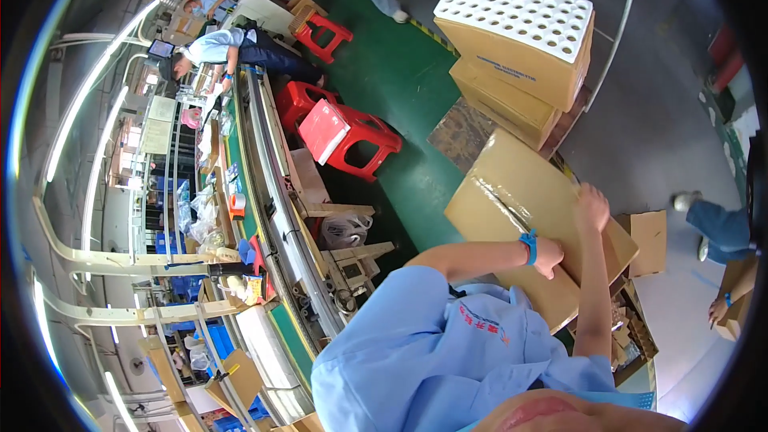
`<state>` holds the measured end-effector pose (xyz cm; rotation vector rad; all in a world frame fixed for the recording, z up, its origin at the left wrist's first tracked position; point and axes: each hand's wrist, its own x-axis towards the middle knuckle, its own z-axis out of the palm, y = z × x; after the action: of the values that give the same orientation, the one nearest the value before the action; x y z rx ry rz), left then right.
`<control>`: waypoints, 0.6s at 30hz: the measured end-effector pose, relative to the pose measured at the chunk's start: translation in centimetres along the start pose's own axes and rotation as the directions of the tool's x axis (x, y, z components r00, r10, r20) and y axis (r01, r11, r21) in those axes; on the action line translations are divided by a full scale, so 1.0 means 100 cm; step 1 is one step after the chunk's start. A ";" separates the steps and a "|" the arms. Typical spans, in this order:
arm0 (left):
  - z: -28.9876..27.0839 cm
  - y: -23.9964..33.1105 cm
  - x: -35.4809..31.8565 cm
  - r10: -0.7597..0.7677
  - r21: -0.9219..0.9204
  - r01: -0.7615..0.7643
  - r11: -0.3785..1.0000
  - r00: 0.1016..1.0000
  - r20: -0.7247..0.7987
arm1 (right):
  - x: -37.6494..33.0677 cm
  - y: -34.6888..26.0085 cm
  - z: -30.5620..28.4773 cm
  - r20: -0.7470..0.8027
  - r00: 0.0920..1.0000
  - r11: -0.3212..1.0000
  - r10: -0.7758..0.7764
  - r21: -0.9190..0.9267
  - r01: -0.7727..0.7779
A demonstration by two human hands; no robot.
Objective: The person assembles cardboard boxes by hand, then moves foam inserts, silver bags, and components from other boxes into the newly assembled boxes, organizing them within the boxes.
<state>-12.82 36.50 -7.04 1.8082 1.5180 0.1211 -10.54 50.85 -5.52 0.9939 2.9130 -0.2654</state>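
Observation:
A large brown cardboard box [512,192], taped along its seam, is tilted in front of me above the floor. My left hand [549,256], with a blue band at the wrist, is curled against the box's broad face near its lower edge. My right hand [592,206] grips the box's upper right edge, the forearm running straight up to it. My blue shirt fills the lower middle of the view and hides the box's near corner.
Stacked cardboard boxes [512,72] topped by a white perforated tray [520,8] stand behind. Red plastic stools [352,134] sit beside a long conveyor line [272,184] at left, where other workers [220,46] bend. An open carton [632,336] and another person's leg [720,226] are at right.

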 end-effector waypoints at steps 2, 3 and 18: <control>-0.028 0.036 -0.029 -0.015 -0.058 0.013 0.998 0.999 -0.038 | -0.003 -0.028 -0.029 0.033 0.996 0.996 -0.085 -0.007 0.085; -0.040 0.048 -0.046 -0.045 -0.137 0.035 0.990 0.996 -0.073 | -0.005 -0.045 -0.037 0.020 0.990 0.990 -0.136 -0.019 0.137; -0.042 0.034 -0.277 -0.379 -0.242 0.293 0.925 0.748 -0.544 | 0.056 -0.251 0.028 0.117 0.896 0.895 -0.429 0.187 0.404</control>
<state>-20.31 14.16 8.56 1.4066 2.1839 0.6439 -30.30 34.23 -5.20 0.3193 2.9599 -0.5725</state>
